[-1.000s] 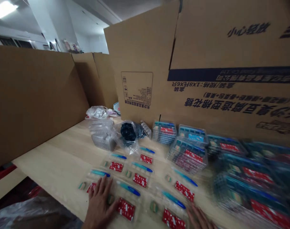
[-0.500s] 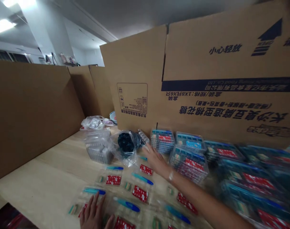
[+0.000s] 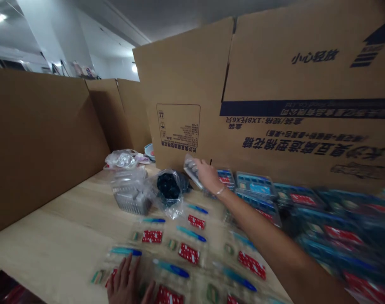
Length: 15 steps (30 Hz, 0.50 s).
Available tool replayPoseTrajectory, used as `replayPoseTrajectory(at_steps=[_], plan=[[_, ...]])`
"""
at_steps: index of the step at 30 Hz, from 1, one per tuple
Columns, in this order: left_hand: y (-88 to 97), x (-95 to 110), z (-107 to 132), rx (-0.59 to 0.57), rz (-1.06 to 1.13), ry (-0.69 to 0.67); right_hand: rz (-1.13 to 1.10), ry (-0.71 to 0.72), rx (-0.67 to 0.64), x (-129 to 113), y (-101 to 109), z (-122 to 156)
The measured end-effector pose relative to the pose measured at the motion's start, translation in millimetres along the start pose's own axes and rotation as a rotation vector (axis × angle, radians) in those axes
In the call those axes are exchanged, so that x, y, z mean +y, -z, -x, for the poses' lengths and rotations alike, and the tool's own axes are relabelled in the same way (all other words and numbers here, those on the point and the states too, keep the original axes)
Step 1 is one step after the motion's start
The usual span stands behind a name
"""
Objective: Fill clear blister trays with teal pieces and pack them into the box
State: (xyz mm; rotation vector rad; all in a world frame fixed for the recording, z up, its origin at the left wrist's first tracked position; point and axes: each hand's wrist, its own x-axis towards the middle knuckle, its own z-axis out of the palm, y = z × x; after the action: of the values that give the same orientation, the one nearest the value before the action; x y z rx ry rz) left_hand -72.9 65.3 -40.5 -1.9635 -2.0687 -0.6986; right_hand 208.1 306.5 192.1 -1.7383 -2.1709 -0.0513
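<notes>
My right hand (image 3: 210, 175) reaches to the back of the table, fingers closed round a clear plastic tray (image 3: 192, 169) that is tilted up in front of the cardboard. My left hand (image 3: 125, 282) lies with its fingers apart over a red dotted packet at the near edge. Around it sit several clear trays, each with a blue pen-like stick (image 3: 172, 267), a red dotted packet (image 3: 189, 253) and a small green-and-tan piece (image 3: 172, 244). Left of my right hand is a clear bag (image 3: 168, 188) with dark contents.
A stack of clear plastic trays (image 3: 130, 196) stands left of the bag, with crumpled plastic (image 3: 124, 159) behind. Filled blue boxes (image 3: 257, 185) are stacked along the right. Tall cardboard panels (image 3: 186, 76) wall off the back and the left side (image 3: 37, 147).
My right hand has closed on the clear plastic tray and raised it, moving slightly up and right. My left hand stays almost in place. The view has shifted a little.
</notes>
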Motion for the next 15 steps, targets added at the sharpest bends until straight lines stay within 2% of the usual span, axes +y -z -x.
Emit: replayPoseTrajectory(at_steps=[3, 5, 7, 9, 11, 13, 15], plan=[[28.2, 9.2, -8.9, -0.017, 0.117, -0.002, -0.301, 0.066, 0.149, 34.4, 18.6, 82.9], [43.9, 17.7, -10.2, -0.004, 0.233, 0.025, -0.602, 0.043, 0.174, 53.7, 15.9, 153.8], [55.0, 36.3, -3.5, 0.010, 0.412, 0.060, -0.835, -0.070, 0.134, 60.6, 5.3, 224.8], [62.8, 70.9, 11.2, -0.039, 0.666, 0.158, -0.978, -0.184, 0.117, 53.9, -7.3, 284.7], [68.7, 118.3, 29.5, -0.207, 1.022, 0.306, -1.035, -0.260, 0.110, 40.2, -16.7, 328.7], [73.2, 164.7, 44.9, -0.402, 1.374, 0.497, -1.014, -0.242, 0.046, 31.3, -20.4, 359.4], [76.4, 194.6, 52.7, -0.523, 1.528, 0.677, -0.874, -0.141, -0.036, 37.0, -20.6, 383.2]])
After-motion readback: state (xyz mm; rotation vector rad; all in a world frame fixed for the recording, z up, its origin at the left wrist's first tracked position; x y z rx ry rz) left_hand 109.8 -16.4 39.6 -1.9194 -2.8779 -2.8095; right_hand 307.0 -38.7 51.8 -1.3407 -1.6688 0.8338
